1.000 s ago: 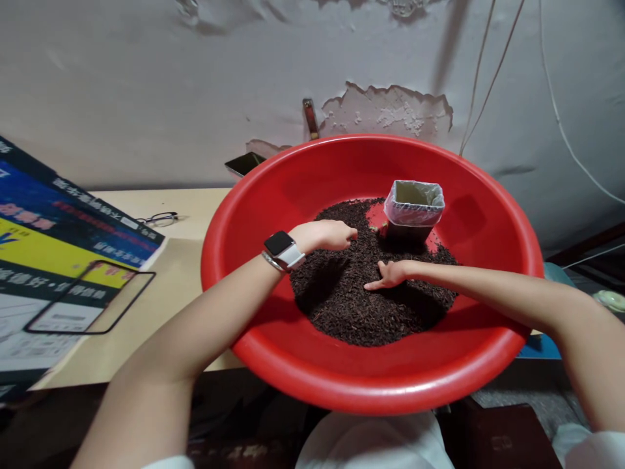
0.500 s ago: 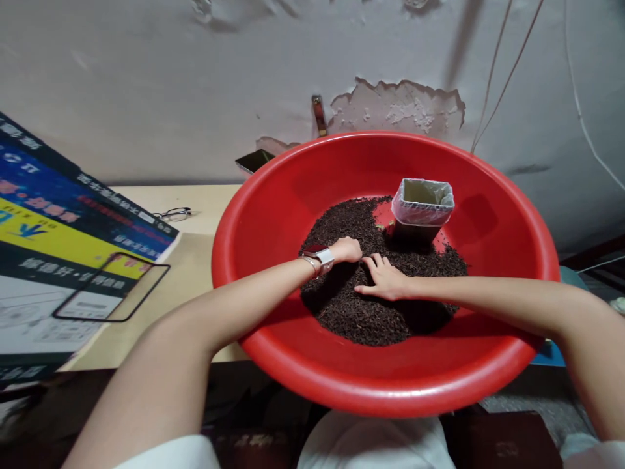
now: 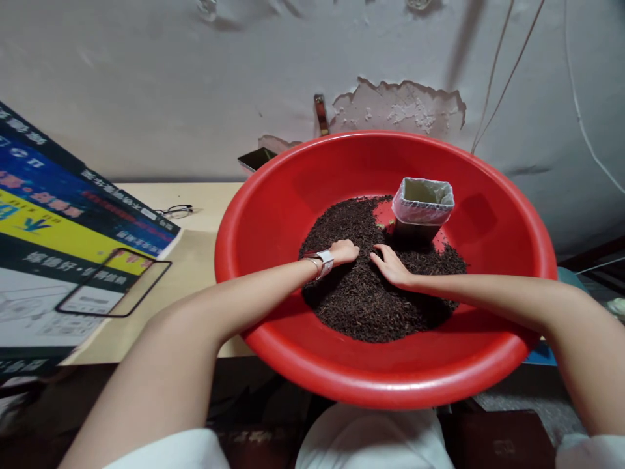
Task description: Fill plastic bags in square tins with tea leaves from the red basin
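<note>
Tabletop (image 3: 215, 208): ran pale beneath the red basin (image 3: 390, 392) and out past its left side. Printed carton (image 3: 78, 267): showed left of the basin. Dark shreds (image 3: 374, 312): lay spread over the basin's floor. Plastic-lined container (image 3: 424, 210): stood upright inside the basin, toward its far right. Left hand (image 3: 344, 251): curled at the shreds mid-basin, fingertips hidden, grip impossible to tell. Right hand (image 3: 392, 268): hung mid-basin, near but apart from the left, fingers extended. Eyeglasses (image 3: 178, 210): lay left of the basin.

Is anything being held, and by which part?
Cannot tell for the left hand: its fingertips are hidden over the loose dark-brown shreds. The open right hand holds nothing visible.
</note>
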### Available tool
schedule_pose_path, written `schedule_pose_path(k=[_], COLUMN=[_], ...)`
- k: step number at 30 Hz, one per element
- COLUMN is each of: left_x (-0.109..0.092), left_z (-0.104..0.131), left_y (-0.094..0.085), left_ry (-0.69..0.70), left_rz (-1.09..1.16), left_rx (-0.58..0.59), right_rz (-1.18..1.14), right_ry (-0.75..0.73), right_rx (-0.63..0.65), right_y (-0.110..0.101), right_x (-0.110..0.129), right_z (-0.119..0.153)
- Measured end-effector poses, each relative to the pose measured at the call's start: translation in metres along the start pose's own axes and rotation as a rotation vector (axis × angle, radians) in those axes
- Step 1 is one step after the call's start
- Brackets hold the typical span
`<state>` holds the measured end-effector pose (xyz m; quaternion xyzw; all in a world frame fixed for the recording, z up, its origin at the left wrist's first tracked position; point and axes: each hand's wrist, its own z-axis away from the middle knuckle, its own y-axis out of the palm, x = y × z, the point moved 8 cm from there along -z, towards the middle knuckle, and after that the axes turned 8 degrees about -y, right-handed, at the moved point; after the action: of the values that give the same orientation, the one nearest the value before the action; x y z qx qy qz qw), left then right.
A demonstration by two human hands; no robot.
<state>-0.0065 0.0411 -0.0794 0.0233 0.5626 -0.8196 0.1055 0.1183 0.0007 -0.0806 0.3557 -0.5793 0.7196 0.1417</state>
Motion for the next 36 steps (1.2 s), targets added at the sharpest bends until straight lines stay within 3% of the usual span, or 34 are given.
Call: schedule_pose_path(k=[5, 14, 19, 25, 33, 36], left_x=[0.006, 0.008, 0.004, -0.007, -0.013, -0.012], left_z=[0.026, 0.030, 0.035, 0.041, 0.029, 0.025], left_y=[0.011, 0.021, 0.023, 0.028, 0.037, 0.044], left_ry=[-0.168, -0.133, -0.115, -0.074, -0.066, -0.108], left_rz=[0.190, 0.514, 0.627, 0.801, 0.897, 1.044], left_rx=[-0.160, -0.175, -0.152, -0.039, -0.015, 0.024], right_rz=[-0.122, -0.345, -0.440, -0.536, -0.654, -0.701], right_ry=[0.082, 0.206, 0.294, 0.296, 0.310, 0.333], right_rx=[0.006, -0.164, -0.217, -0.262, -0.313, -0.352], right_y=[0.005, 0.008, 0.011, 0.010, 0.009, 0.008], right_x=[-0.010, -0.030, -0.037, -0.041, -0.036, -0.032], right_z=[0.000, -0.004, -0.003, -0.004, -0.003, 0.000])
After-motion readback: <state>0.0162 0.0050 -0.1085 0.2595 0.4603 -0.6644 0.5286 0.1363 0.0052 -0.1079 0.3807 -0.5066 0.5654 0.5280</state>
